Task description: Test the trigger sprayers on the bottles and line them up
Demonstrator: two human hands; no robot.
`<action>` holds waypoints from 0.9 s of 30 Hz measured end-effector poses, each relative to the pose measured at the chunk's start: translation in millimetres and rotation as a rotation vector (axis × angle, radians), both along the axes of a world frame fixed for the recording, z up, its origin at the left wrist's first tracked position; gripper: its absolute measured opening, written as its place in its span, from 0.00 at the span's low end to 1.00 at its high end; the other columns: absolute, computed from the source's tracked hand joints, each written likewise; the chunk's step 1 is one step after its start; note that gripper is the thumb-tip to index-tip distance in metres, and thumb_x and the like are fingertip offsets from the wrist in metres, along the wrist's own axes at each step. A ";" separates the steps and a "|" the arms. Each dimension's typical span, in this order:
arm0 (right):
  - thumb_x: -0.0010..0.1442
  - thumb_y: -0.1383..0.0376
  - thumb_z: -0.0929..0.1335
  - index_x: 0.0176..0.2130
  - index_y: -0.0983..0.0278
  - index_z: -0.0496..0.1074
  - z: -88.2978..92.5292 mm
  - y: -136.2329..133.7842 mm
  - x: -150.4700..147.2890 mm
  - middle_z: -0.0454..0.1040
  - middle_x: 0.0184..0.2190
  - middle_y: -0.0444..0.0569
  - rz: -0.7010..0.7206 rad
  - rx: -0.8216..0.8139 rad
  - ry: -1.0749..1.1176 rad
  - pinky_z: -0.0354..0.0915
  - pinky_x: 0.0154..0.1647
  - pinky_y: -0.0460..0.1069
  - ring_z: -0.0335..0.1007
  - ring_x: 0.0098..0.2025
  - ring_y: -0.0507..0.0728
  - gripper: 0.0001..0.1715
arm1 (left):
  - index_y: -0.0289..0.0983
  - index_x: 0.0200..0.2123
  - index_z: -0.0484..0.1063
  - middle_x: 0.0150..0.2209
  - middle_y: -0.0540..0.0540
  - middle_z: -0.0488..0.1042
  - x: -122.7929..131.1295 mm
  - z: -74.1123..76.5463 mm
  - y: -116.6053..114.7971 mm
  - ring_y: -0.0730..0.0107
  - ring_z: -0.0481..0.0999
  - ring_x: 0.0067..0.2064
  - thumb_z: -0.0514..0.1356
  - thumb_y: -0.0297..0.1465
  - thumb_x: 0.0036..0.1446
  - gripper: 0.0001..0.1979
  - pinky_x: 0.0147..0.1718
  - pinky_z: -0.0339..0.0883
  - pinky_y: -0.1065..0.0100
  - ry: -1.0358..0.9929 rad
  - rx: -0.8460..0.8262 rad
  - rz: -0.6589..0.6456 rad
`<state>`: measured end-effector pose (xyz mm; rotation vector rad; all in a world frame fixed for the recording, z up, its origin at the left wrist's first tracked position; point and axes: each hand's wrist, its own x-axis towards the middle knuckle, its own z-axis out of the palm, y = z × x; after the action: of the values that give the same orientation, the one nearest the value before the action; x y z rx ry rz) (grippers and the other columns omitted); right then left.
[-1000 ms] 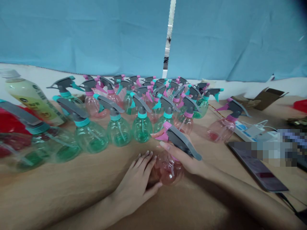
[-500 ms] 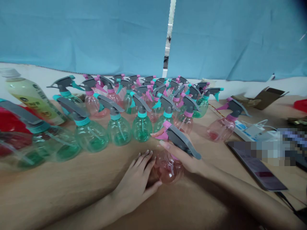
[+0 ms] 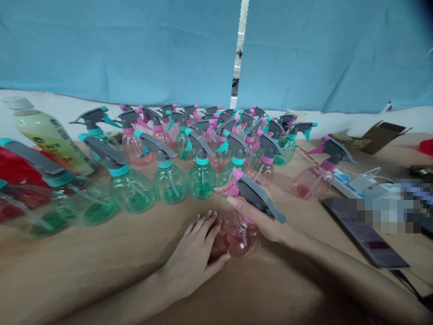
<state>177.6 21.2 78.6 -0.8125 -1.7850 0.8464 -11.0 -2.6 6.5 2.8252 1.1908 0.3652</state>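
The right hand [image 3: 262,221] grips a pink spray bottle [image 3: 241,246] at the neck, thumb and fingers closed below its grey sprayer head [image 3: 254,194]. The bottle stands on the table [image 3: 128,275] in front of the person. The left hand [image 3: 192,250] holds nothing: its spread fingers rest beside the bottle, thumb near its base; whether it touches is unclear. The held bottle looks assembled, head in place, though the fingers hide how tightly it sits. Nearby bottles, such as a green spray bottle [image 3: 202,183] just beyond, wear their heads too, so nothing visibly lacks one. This crowd hems in the far side; another pink spray bottle [image 3: 313,183] stands apart to the right, near a power strip [image 3: 347,183]. A phone [image 3: 367,234] lies beyond the right forearm, and a labelled bottle [image 3: 50,140] stands far left.
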 end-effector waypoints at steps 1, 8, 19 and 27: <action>0.60 0.61 0.66 0.38 0.59 0.68 0.1 0.0 0.0 0.73 0.37 0.46 0.002 0.003 0.003 0.67 0.44 0.53 0.70 0.40 0.56 0.06 | 0.28 0.57 0.61 0.60 0.30 0.61 0.2 0.1 -0.1 0.47 0.60 0.60 0.55 0.43 0.61 0.29 0.55 0.56 0.47 0.000 0.001 0.001; 0.60 0.58 0.66 0.36 0.60 0.68 -5.3 2.1 0.6 0.70 0.30 0.43 0.003 -0.031 -0.001 0.66 0.36 0.50 0.68 0.32 0.53 0.07 | 0.29 0.54 0.64 0.59 0.30 0.62 0.6 -0.6 -0.8 0.47 0.61 0.60 0.56 0.44 0.60 0.27 0.54 0.57 0.47 -0.001 -0.005 0.011; 0.61 0.55 0.65 0.31 0.61 0.67 -12.6 3.1 2.0 0.67 0.27 0.43 -0.044 -0.064 -0.011 0.62 0.32 0.49 0.65 0.31 0.52 0.13 | 0.28 0.53 0.65 0.59 0.30 0.62 -2.2 -3.2 -2.1 0.46 0.61 0.60 0.56 0.44 0.59 0.27 0.55 0.57 0.46 -0.011 0.010 0.006; 0.60 0.58 0.66 0.39 0.57 0.70 -9.9 3.2 -1.0 0.74 0.39 0.45 0.001 -0.030 0.038 0.66 0.46 0.52 0.71 0.41 0.55 0.08 | 0.29 0.54 0.64 0.59 0.31 0.62 -2.5 -6.2 -0.2 0.47 0.60 0.60 0.57 0.44 0.59 0.28 0.55 0.56 0.46 -0.040 0.024 -0.005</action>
<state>176.6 24.4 68.7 -0.8098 -1.7427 0.8857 -13.6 -2.8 0.3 2.8258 1.1800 0.4359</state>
